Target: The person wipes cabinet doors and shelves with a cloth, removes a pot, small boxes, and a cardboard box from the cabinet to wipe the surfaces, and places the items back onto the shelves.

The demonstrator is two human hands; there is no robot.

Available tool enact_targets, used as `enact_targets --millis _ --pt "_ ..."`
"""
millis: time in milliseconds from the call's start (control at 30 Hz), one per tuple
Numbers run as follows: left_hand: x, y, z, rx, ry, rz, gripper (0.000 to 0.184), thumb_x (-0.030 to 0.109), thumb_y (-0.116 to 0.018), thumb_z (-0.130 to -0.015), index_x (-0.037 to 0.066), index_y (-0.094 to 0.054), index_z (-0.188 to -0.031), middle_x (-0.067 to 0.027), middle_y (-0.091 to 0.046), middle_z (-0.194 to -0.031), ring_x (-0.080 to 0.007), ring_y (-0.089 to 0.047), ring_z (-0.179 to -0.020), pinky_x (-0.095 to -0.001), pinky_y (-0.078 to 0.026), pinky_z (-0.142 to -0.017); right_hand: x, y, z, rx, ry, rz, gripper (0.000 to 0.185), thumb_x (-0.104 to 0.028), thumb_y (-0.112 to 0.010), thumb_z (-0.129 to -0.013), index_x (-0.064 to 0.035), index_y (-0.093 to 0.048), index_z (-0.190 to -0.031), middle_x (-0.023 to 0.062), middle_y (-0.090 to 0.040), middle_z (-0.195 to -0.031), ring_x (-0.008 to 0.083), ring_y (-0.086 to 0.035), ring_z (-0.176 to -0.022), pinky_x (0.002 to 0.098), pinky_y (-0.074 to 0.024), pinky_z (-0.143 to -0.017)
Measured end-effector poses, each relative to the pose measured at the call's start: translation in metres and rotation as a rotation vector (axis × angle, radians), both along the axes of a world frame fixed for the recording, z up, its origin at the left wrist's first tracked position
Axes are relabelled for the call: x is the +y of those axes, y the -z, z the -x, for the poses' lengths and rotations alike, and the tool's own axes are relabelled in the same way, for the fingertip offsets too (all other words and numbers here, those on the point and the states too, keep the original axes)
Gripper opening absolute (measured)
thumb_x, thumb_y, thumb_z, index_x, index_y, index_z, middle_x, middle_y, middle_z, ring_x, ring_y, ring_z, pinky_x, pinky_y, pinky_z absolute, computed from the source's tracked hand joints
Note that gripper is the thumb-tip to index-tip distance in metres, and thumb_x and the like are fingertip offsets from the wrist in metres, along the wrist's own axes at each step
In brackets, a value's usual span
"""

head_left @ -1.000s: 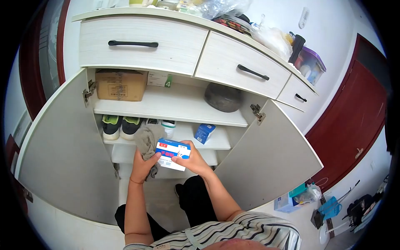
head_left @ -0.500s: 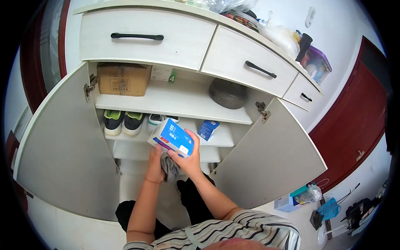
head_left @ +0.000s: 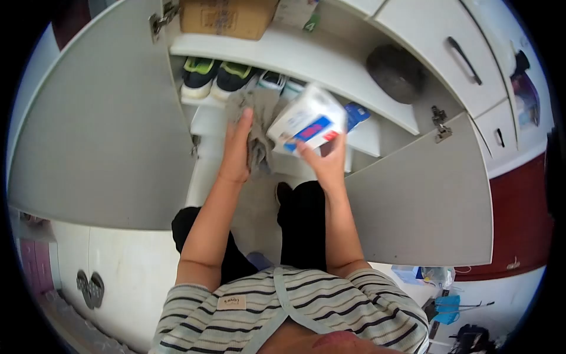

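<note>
**Box (head_left: 311, 118) and cloth (head_left: 259, 127) held up between two swung-out cabinet doors**

The right hand (head_left: 326, 158) grips the white-and-blue box by its lower edge, thumb across the printed face; the box is tilted and blurred. The left hand (head_left: 237, 144) grasps the crumpled grey cloth, thumb in front, its loose folds hanging below. The box's left edge comes right up to the cloth, and whether the two touch cannot be told.

Both hands are in front of the lower shelves, the box overlapping the view of a small blue box (head_left: 357, 115) that rests on the middle shelf. Contact there is unclear. To the left on that shelf, dark shoes (head_left: 234, 78) with green linings and paler shoes (head_left: 272, 80) stand side by side behind the cloth.

Above, the upper shelf (head_left: 306, 62) shows a stretch of white surface between the cardboard box (head_left: 227, 19) and a dark round vessel (head_left: 396, 72). The left door (head_left: 94, 124) and right door (head_left: 427, 203) flare outward, well apart from the hands. Below the hands, a strip of floor (head_left: 254, 209) shows between the person's dark-clad knees (head_left: 303, 221), which bound the near side.
</note>
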State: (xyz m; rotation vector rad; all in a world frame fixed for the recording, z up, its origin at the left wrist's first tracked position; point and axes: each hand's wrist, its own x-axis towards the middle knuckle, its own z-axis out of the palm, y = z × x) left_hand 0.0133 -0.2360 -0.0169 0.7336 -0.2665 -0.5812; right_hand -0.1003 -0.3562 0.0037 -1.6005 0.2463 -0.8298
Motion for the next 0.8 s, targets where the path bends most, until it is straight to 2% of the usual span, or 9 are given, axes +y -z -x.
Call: enact_targets --millis 100,167,233,367,467,533,633,700,800 --pt "-0.013 0.007 0.014 0.24 0.199 0.207 0.048 0.041 -0.05 -0.091 0.005 -0.048 -0.123 -0.0048 -0.057 -0.113 -0.0151 -0.054 -0.104 -0.0292 -0.043 -0.09 0.001 0.016 -0.013 -0.067 0.058 -0.068 0.067 -0.007 -0.075 -0.068 0.0014 -0.033 -0.119 0.014 -0.051 -0.11 0.0206 -0.054 -0.1 0.031 -0.0423 -0.088" --pt "-0.018 0.012 0.017 0.291 0.308 0.331 0.048 0.044 -0.047 -0.092 0.006 -0.049 -0.122 -0.0044 -0.057 -0.113 -0.0147 -0.054 -0.104 -0.0292 -0.044 -0.09 0.002 0.032 -0.024 -0.032 0.165 0.223 0.072 -0.002 -0.072 -0.072 0.002 -0.027 -0.129 0.0128 -0.048 -0.115 0.0182 -0.051 -0.104 0.0293 -0.0421 -0.088" --pt "-0.024 0.016 0.019 0.265 0.287 0.193 0.047 0.043 -0.049 -0.092 0.008 -0.049 -0.122 -0.0051 -0.056 -0.115 -0.0151 -0.053 -0.106 -0.03 -0.044 -0.089 -0.004 0.032 -0.024 0.033 0.224 0.271 0.075 -0.003 -0.072 -0.072 0.0015 -0.024 -0.13 0.0127 -0.045 -0.117 0.0173 -0.05 -0.105 0.0282 -0.0408 -0.089" --pt "-0.028 0.013 0.032 0.138 0.16 0.012 0.043 0.037 -0.048 -0.093 0.005 -0.048 -0.122 -0.0067 -0.058 -0.114 -0.0164 -0.057 -0.102 -0.0298 -0.048 -0.085 -0.025 0.027 -0.019 -0.116 0.286 0.109 0.058 -0.006 -0.072 -0.075 0.0005 -0.036 -0.12 0.0109 -0.053 -0.105 0.0165 -0.054 -0.096 0.0302 -0.0435 -0.084" --pt "-0.019 0.025 0.014 0.26 0.212 -0.054 0.042 0.034 -0.049 -0.093 0.004 -0.047 -0.122 -0.0077 -0.058 -0.113 -0.0171 -0.059 -0.098 -0.0314 -0.051 -0.081 -0.046 0.035 0.001 0.008 0.311 0.184 0.065 -0.009 -0.071 -0.076 0.0033 -0.032 -0.126 0.0145 -0.053 -0.112 0.0191 -0.054 -0.101 0.031 -0.0435 -0.086" --pt "-0.016 0.02 0.001 0.212 0.114 0.029 0.041 0.033 -0.049 -0.093 0.004 -0.046 -0.123 -0.0081 -0.058 -0.112 -0.0178 -0.06 -0.097 -0.0325 -0.051 -0.08 -0.065 0.047 0.014 0.234 0.375 0.456 0.078 -0.014 -0.072 -0.073 0.0034 -0.026 -0.134 0.0242 -0.055 -0.113 0.0277 -0.059 -0.101 0.0345 -0.0462 -0.086" --pt "-0.013 0.012 -0.009 0.092 -0.029 0.119 0.039 0.032 -0.049 -0.093 0.006 -0.046 -0.123 -0.0084 -0.058 -0.111 -0.0193 -0.06 -0.096 -0.0345 -0.052 -0.078 -0.083 0.042 0.018 0.415 0.422 0.491 0.083 -0.018 -0.07 -0.073 0.0033 -0.022 -0.137 0.0295 -0.055 -0.111 0.0338 -0.06 -0.1 0.0365 -0.047 -0.086" --pt "-0.014 0.012 -0.011 0.028 -0.123 0.094 0.037 0.031 -0.049 -0.094 0.007 -0.046 -0.122 -0.0083 -0.058 -0.111 -0.0196 -0.06 -0.095 -0.0351 -0.052 -0.077 -0.094 0.036 0.013 0.486 0.485 0.594 0.077 -0.021 -0.069 -0.073 0.0035 -0.028 -0.134 0.0281 -0.057 -0.108 0.0385 -0.06 -0.095 0.0393 -0.0476 -0.083" --pt "-0.018 0.017 -0.013 0.101 -0.065 0.105 0.036 0.03 -0.048 -0.094 0.007 -0.046 -0.121 -0.0083 -0.057 -0.111 -0.0196 -0.06 -0.094 -0.0354 -0.052 -0.076 -0.122 0.036 -0.002 0.502 0.509 1.011 0.061 -0.025 -0.069 -0.072 0.0004 -0.044 -0.121 0.0229 -0.057 -0.107 0.0398 -0.057 -0.092 0.0428 -0.046 -0.081"
